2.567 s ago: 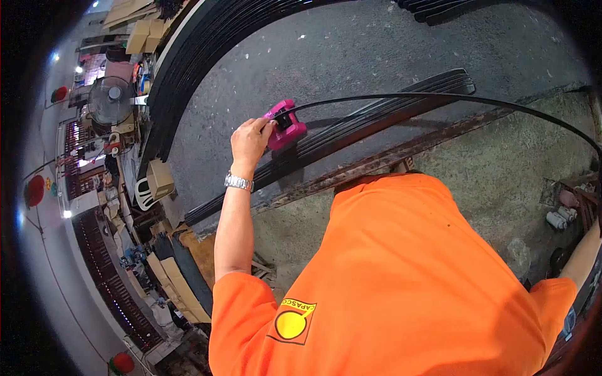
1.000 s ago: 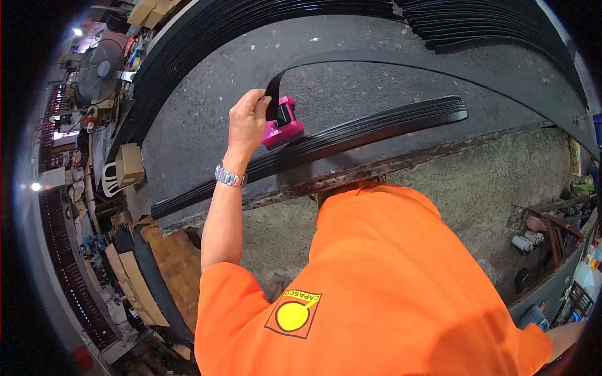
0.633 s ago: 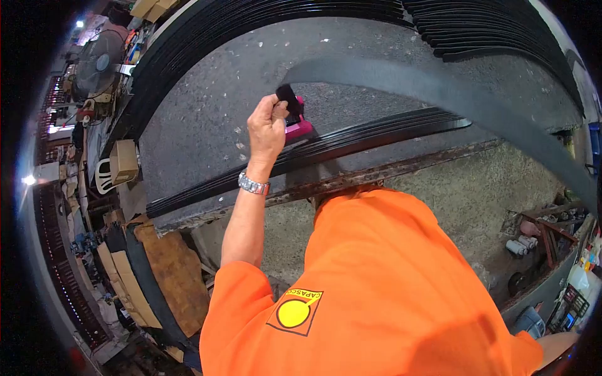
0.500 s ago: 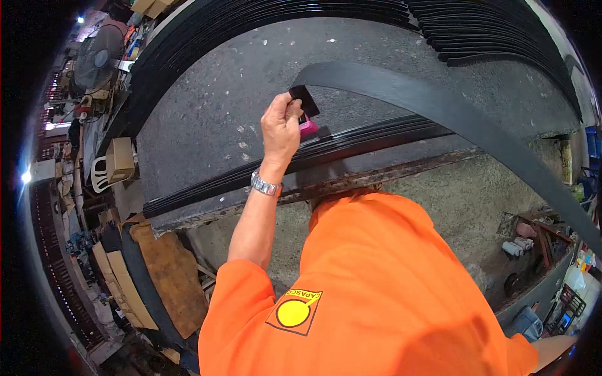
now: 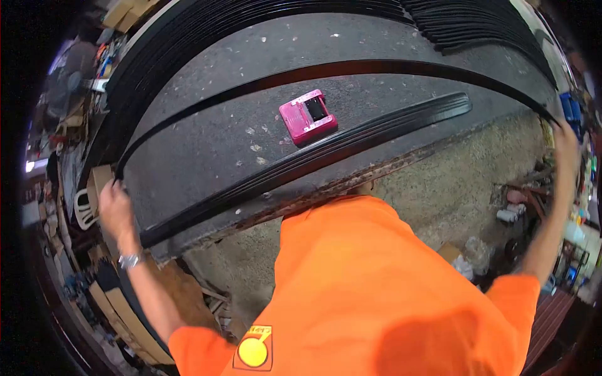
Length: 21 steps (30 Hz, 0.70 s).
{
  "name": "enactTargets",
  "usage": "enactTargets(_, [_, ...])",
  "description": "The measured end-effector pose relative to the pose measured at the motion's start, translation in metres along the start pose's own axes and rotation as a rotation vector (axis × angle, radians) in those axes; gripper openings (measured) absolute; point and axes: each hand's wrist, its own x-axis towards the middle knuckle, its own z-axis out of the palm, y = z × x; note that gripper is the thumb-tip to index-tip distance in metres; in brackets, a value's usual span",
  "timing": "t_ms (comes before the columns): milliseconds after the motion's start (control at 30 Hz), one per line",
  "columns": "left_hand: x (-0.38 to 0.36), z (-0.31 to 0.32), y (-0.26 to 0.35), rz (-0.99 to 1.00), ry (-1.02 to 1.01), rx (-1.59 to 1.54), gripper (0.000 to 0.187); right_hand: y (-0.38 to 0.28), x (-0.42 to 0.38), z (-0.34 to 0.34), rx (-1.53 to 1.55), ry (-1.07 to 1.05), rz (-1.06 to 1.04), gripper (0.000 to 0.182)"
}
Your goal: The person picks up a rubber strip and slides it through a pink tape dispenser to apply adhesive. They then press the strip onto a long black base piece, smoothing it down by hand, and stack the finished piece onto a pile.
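A long, thin black strip (image 5: 326, 67) bows across the bench between my two hands. My left hand (image 5: 116, 210), with a metal watch on the wrist, is closed around its left end near the bench's left edge. Out at the far right, my right hand (image 5: 566, 147) grips the other end. Under the arc, a pink box-like device (image 5: 307, 118) with a dark slot in its top sits on the bench. A stack of similar black strips (image 5: 351, 138) lies along the near side, right beside the device.
The dark, paint-spotted bench (image 5: 213, 135) has a rough front edge. More black strips (image 5: 207, 47) are piled along its back, with another bundle (image 5: 476, 25) at the back right. A cardboard box (image 5: 100, 178) and a white chair (image 5: 83, 210) stand at the left.
My left hand has moved from beside the pink device out to the left with the strip's end. My right hand has come up at the right, and the strip now spans the bench.
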Motion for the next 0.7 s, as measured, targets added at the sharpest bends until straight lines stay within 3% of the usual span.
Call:
enactTargets(67, [0.001, -0.049, -0.071, -0.252, -0.215, 0.215, 0.041, -0.152, -0.034, 0.03, 0.066, -0.003, -0.118, 0.029])
enactTargets(100, [-0.008, -0.03, -0.224, -0.009, -0.003, 0.304, 0.037, -0.2, -0.046, 0.059, 0.094, 0.133, -0.329, 0.024])
enactTargets(200, [-0.031, -0.132, -0.364, -0.36, -0.326, 0.627, 0.049, -0.358, -0.089, 0.094, 0.384, 0.156, -0.588, 0.014])
enactTargets(300, [-0.081, -0.167, -0.395, -0.532, -0.474, 0.773, 0.048, -0.479, -0.134, 0.093, 0.707, 0.11, -0.784, 0.012])
enactTargets(400, [-0.122, -0.164, -0.392, -0.593, -0.541, 0.799, 0.048, -0.55, -0.17, 0.09, 0.865, 0.054, -0.932, 0.012])
enactTargets(700, [-0.162, -0.147, -0.373, -0.594, -0.591, 0.749, 0.046, -0.587, -0.192, 0.104, 0.817, -0.061, -1.003, 0.017])
